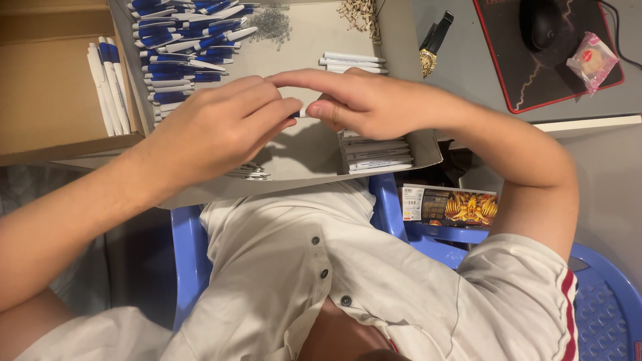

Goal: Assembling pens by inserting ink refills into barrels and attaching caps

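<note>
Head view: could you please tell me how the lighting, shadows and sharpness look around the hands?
Head view: even, soft indoor light; the left hand and right hand cast a dim shadow onto the cardboard tray beneath; pile of blue-and-white pens sharp; no glare; edges bend slightly from the wide lens.

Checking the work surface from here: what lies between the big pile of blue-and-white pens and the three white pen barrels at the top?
In the head view, between the pen pile and the white barrels lies a scatter of small metal springs on bare cardboard tray.
</note>
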